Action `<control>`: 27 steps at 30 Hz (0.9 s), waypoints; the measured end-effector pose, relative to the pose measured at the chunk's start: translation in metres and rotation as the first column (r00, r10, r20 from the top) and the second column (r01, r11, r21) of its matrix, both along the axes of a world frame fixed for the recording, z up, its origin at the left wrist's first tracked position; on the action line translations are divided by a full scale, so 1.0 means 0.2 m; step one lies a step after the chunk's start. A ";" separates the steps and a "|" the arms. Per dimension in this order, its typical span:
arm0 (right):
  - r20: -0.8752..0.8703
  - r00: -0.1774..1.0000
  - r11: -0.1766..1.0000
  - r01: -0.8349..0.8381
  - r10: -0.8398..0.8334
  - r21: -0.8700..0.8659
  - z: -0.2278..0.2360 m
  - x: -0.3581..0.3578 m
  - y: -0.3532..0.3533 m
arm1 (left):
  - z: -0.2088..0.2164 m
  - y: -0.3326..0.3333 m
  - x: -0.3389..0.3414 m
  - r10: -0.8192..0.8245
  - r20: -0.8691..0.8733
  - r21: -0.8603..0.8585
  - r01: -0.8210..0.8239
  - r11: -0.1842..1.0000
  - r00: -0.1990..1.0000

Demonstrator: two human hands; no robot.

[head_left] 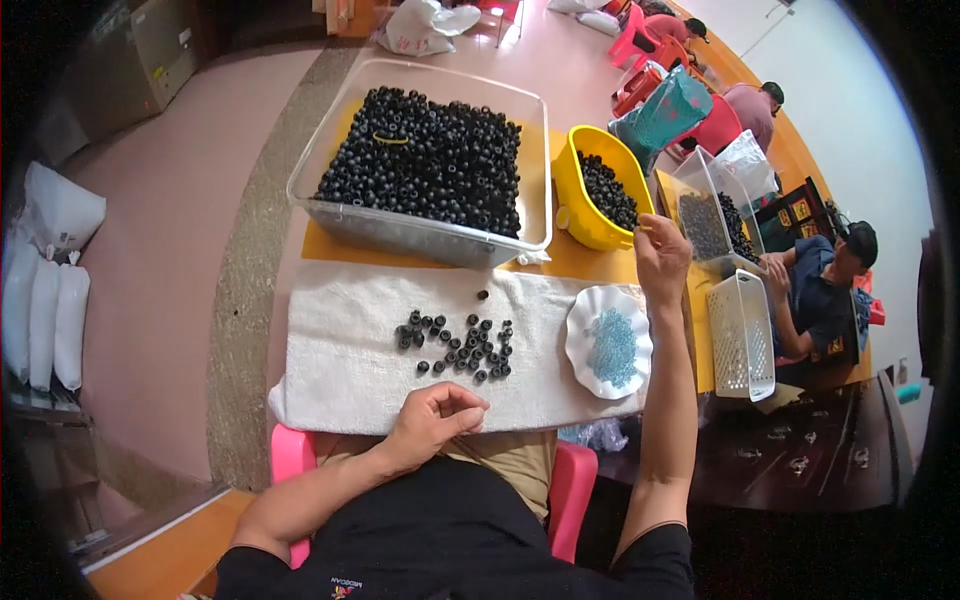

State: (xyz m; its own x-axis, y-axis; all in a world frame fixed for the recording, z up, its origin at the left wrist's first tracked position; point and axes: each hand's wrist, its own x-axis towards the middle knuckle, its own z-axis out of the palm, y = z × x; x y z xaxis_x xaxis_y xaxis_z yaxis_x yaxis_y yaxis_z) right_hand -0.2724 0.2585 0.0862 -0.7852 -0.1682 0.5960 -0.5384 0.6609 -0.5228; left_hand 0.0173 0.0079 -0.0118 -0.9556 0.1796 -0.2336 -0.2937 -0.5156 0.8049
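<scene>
My right hand (662, 262) is at the right rim of a yellow bin (573, 190) that holds small black parts (607, 190). Its fingers are pinched together, and whatever they hold is too small to tell. Low over the near edge of a white towel (340, 340), my left hand (432, 422) is curled with thumb and fingertips close together; its contents cannot be made out. Several black ring-like pieces (460, 355) lie scattered on the towel just beyond it. A white scalloped dish (577, 345) with clear bluish small rings (612, 348) rests on the towel's right side.
Behind the towel stands a large clear tub (420, 235) heaped with black parts. To the right are another clear tub (735, 180) and a white perforated basket (742, 335), near a seated co-worker (825, 300). White sacks (55, 300) stand at the left; more people sit farther back.
</scene>
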 end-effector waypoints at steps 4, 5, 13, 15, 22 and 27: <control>0.045 0.994 0.994 -0.102 0.100 0.044 -0.10 0.17 -0.03 | 0.01 -0.01 -0.01 -0.036 -0.003 -0.021 0.036 0.999 0.999; 0.128 0.985 0.992 -0.121 0.116 0.029 -0.10 0.24 -0.04 | 0.01 -0.01 0.00 -0.035 -0.025 -0.022 0.034 0.999 0.999; 0.279 0.917 0.858 -0.373 0.284 0.353 -0.18 0.56 -0.23 | 0.01 -0.01 0.00 -0.028 -0.043 -0.023 0.027 0.999 0.999; 0.280 0.913 0.851 -0.385 0.296 0.358 -0.18 0.59 -0.26 | 0.01 -0.01 0.00 -0.027 -0.048 -0.022 0.026 0.999 0.998; 0.274 0.875 0.760 -0.483 0.399 0.435 -0.24 0.60 -0.36 | 0.02 -0.01 0.00 -0.024 -0.034 -0.018 0.023 1.000 0.999; 0.229 0.892 0.783 -0.452 0.390 0.427 -0.24 0.58 -0.42 | 0.01 -0.01 0.00 -0.021 -0.040 -0.003 0.021 1.000 0.999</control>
State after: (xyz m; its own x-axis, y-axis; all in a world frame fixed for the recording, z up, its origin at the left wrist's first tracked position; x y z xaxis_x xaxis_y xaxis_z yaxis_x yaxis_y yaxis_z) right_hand -0.1565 0.1741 0.0390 -0.6318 -0.7266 0.2699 -0.7724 0.5609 -0.2980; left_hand 0.0166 0.0055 -0.0097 -0.9603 0.1991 -0.1957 -0.2718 -0.5074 0.8177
